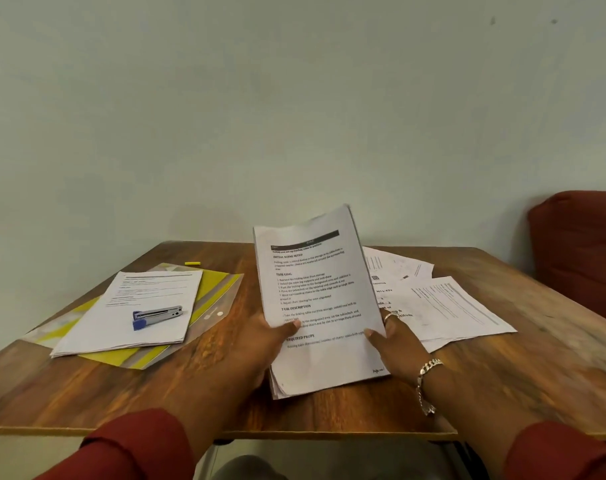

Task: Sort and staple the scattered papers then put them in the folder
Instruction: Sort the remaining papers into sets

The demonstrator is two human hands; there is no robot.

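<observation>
Both hands hold a stack of printed papers upright, its bottom edge resting on the wooden table. My left hand grips the stack's left edge, thumb on the front page. My right hand grips its right edge, thumb also in front. To the left, a second paper pile lies on a yellow and clear plastic folder. A blue and silver stapler sits on top of that pile. Loose sheets lie scattered on the table at the right, behind my right hand.
A small yellow piece lies near the table's back edge by the wall. A red upholstered seat stands at the far right beside the table. The table's front edge runs just above my sleeves.
</observation>
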